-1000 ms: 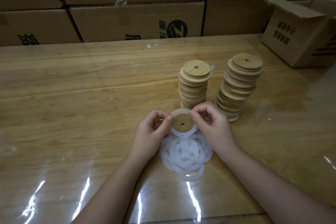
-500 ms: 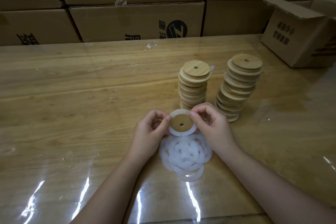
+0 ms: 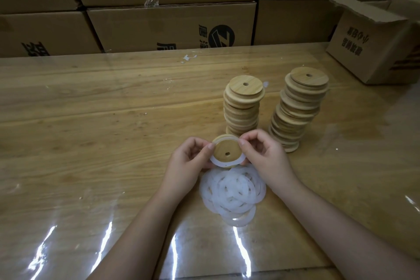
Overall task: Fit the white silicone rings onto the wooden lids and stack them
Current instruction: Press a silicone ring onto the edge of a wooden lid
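The wooden lid was held between both hands: left hand pinching at nine o'clock, right hand at three. A white ring sat partly seated around it, just above the loose rings on the counter.

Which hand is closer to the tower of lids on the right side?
Right. The right hand is near the base of that tower, a bit to its left; the left hand is farther left, across the lid both hands pinch.
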### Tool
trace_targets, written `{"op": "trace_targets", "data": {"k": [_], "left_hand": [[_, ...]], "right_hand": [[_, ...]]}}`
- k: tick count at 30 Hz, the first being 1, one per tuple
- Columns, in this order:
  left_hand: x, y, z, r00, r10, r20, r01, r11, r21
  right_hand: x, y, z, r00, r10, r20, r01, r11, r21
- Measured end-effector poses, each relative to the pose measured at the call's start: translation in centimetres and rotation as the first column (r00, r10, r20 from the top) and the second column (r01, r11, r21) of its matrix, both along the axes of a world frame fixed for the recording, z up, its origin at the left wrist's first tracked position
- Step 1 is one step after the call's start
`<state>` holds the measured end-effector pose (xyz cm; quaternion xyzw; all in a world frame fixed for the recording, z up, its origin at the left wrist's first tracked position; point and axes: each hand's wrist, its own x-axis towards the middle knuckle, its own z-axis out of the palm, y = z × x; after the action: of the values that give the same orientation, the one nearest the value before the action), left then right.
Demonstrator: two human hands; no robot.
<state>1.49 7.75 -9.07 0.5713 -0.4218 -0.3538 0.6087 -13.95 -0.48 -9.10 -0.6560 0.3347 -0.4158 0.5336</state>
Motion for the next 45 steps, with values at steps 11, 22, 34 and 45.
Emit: {"op": "trace_targets", "data": {"k": [11, 22, 34, 45], "left_hand": [[-0.20, 0.11, -0.03, 0.999, -0.042, 0.023, 0.042, 0.999, 0.008], [0.21, -0.05, 0.00, 0.998, 0.009, -0.055, -0.011, 0.999, -0.035], [0.29, -0.06, -0.07, 0.992, 0.063, -0.108, -0.068, 0.997, -0.043], [0.01, -0.18, -0.24, 1.000, 0.024, -0.007, -0.024, 0.997, -0.078]], "right_hand": [[0.04, 0.43, 0.32, 1.000, 0.007, 0.004, -0.007, 0.997, -0.072], [0.09, 0.36, 0.05, 1.000, 0.025, 0.016, -0.026, 1.000, 0.010], [0.40, 0.41, -0.29, 0.999, 0.015, 0.046, -0.016, 0.999, 0.034], [0.16, 0.40, -0.23, 1.000, 0.017, -0.011, -0.018, 0.998, -0.052]]}}
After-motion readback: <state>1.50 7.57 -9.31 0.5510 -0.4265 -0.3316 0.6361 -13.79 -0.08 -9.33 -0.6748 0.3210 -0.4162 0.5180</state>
